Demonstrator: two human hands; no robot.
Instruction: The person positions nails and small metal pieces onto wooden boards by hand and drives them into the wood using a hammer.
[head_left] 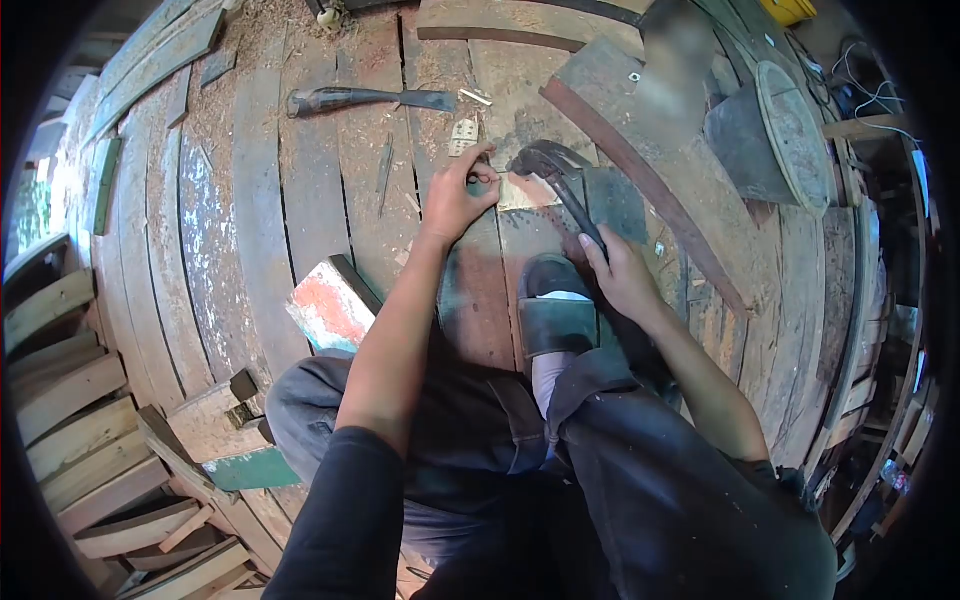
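My right hand (625, 275) is wrapped round the handle of a claw hammer (575, 205). The hammer's dark head lies over a small pale wood block (522, 196) on the plank floor. Just left of that block, my left hand (458, 200) has its thumb and index finger curled together in a pinch. Whatever is between those fingertips is too small to make out. Beyond the left hand lies a small pale wooden piece with dark holes (464, 137). A dark flat plate (613, 205) sits right of the block.
A wide-bladed chisel (375, 99) lies at the far side, with a thin pointed tool (385, 175) nearer. A long curved wooden strip (650, 190) runs along the right, before a bucket (770, 135). My sandalled foot (555, 315) and a red-and-white painted block (330, 308) are close by.
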